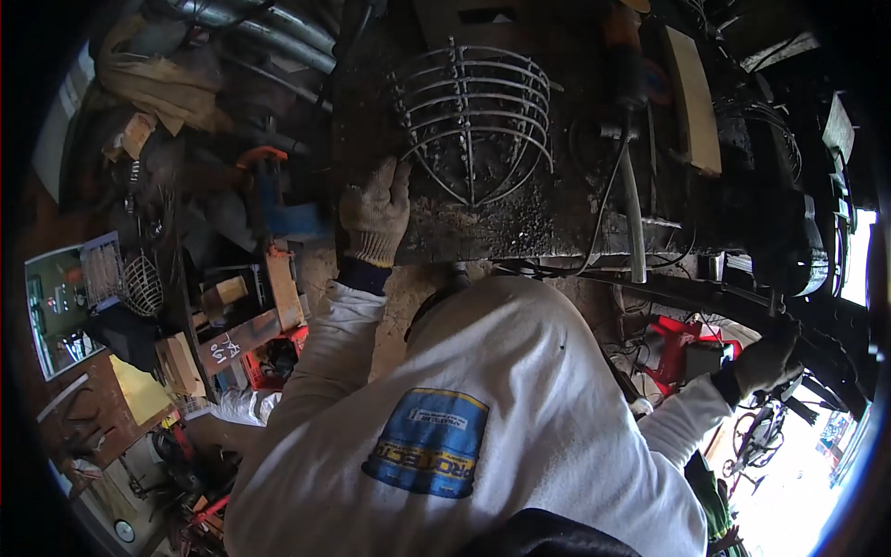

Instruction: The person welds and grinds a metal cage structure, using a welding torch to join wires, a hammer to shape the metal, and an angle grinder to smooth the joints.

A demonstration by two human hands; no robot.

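A curved metal wire cage [471, 116], with several bowed rods joined to upright ribs, lies on the dark, grimy workbench [473, 237]. At its lower left corner is my left hand [376, 206], in a light knit work glove. The fingertips close on the end of one of the cage's rods. Far off to the right, my right hand [768, 357] wears a glove that looks dark in shadow. It is beside a black piece of equipment [817, 325], and its fingers are too dark to make out.
An angle grinder [626, 60] and a pale wooden block [691, 100] lie right of the cage; a grey tube [633, 213] juts past the bench edge. A blue clamp [283, 200] stands at the left. Red crates [673, 353] sit below, among cables.
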